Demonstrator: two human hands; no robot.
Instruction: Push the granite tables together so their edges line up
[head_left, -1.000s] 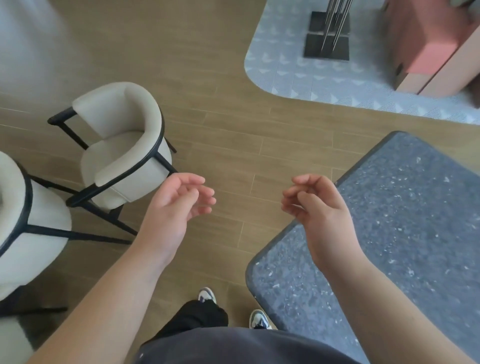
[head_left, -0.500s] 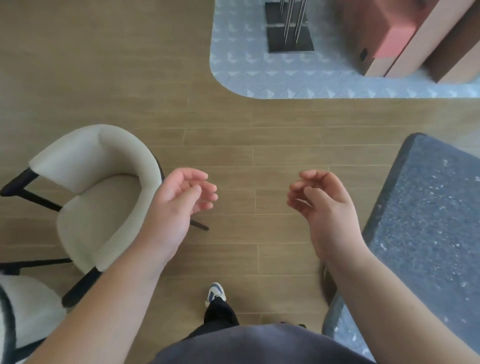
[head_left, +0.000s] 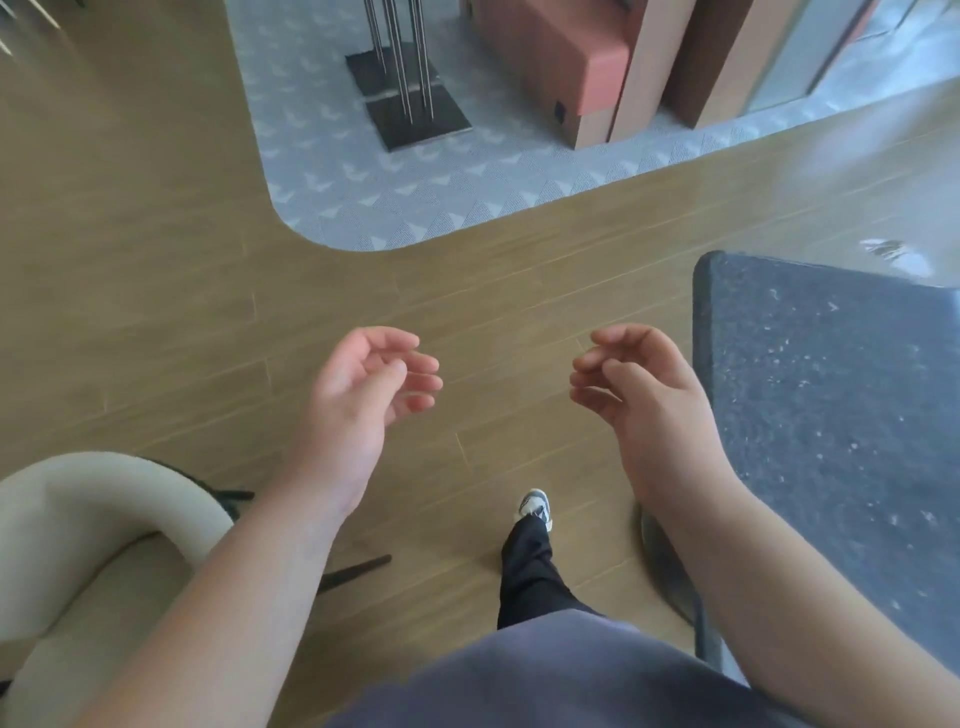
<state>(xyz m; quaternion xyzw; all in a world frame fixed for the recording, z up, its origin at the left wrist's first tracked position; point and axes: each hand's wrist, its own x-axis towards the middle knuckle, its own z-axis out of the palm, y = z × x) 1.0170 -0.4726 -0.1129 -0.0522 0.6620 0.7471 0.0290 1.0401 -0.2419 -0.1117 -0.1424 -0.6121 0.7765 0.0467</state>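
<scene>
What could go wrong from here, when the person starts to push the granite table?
1. Both the left hand and the right hand hang free above the floor, so no grip is set on the granite table; a hasty push may slip.
2. Only one table is in view, so lining up the edges cannot be judged yet.
3. The cream chair stands close on the left and may block a step.

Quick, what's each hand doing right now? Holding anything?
Left hand: open, fingers loosely curled, holding nothing.
Right hand: open, fingers loosely curled, holding nothing, not touching the granite table.
</scene>
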